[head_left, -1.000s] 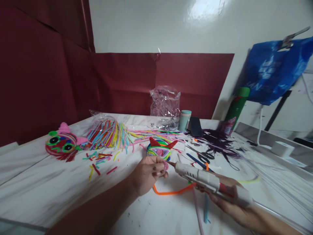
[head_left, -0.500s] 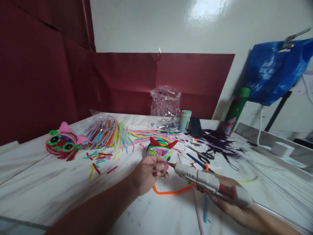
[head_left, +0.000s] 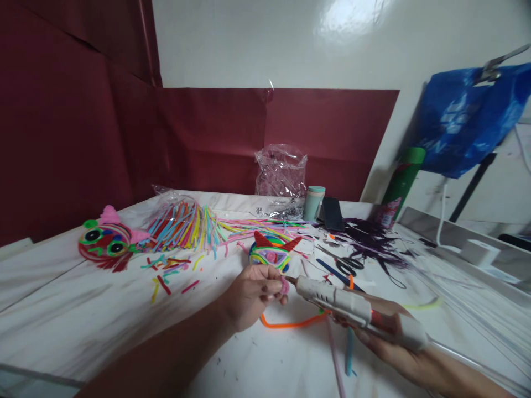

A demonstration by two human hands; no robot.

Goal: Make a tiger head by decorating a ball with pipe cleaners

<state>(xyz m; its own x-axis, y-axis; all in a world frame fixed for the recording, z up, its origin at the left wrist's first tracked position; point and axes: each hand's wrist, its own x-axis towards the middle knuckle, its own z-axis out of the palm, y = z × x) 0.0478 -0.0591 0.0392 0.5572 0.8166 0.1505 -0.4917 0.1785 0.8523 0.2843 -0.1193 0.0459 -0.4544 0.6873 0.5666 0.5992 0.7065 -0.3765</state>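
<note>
My left hand pinches a small coiled piece of pink pipe cleaner between thumb and fingers. In my right hand is a white hot glue gun, its nozzle pointing left at the pink piece; whether the tip touches it I cannot tell. A clear glue stick runs out of the gun's rear. Just beyond my left hand lies a colourful pipe cleaner face with red horns, its lower part hidden by the fingers. Beneath the gun, an orange pipe cleaner lies bent on the table.
A finished-looking pipe cleaner face lies at the left, beside a bag of pipe cleaners and cut scraps. Black scissors, a phone, a teal cup and dark purple strands lie behind the gun.
The pink piece has turned slightly in my left fingers, so its ring shape shows more. The glue gun has hardly moved.
</note>
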